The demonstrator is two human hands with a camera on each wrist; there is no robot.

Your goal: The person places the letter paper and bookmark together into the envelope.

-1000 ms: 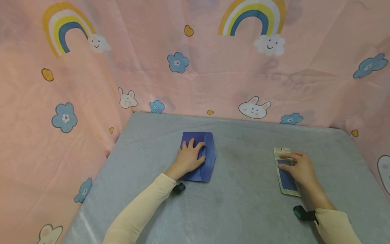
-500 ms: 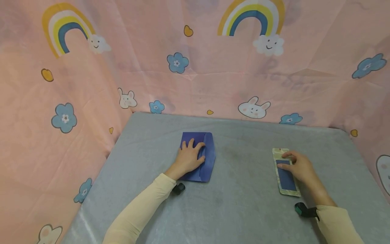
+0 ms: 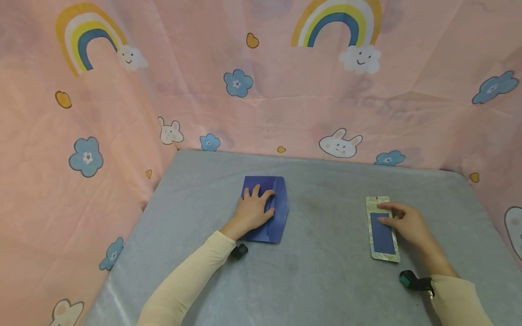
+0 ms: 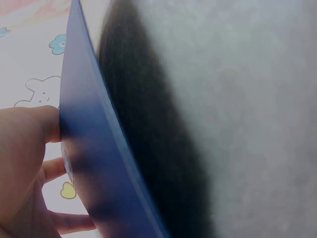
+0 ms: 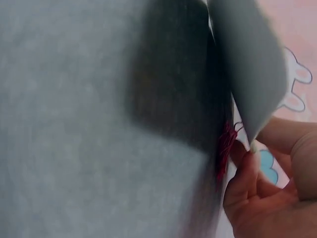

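Note:
A dark blue envelope [image 3: 279, 217] lies on the cloth-covered table, left of centre. My left hand [image 3: 252, 210] rests on it with fingers spread, and the left wrist view has them meeting the blue envelope [image 4: 91, 109] from above. To the right is a bookmark [image 3: 383, 240] with a pale green patterned border and a blue panel. My right hand [image 3: 412, 226] pinches its right edge near the top. The right wrist view looks at its greyish underside [image 5: 250, 64], which is raised off the cloth. A dark red tassel [image 5: 225, 148] hangs by the fingertips there.
Grey cloth [image 3: 322, 271] covers the table. Behind it and along the sides hangs a pink curtain [image 3: 277, 117] printed with rainbows, rabbits and flowers. A black wrist camera [image 3: 412, 280] sits below the right hand, another [image 3: 239, 251] near the left wrist.
The right hand has shifted slightly right, and the bookmark has turned a little, its near end swinging left. My left hand and the envelope stay put.

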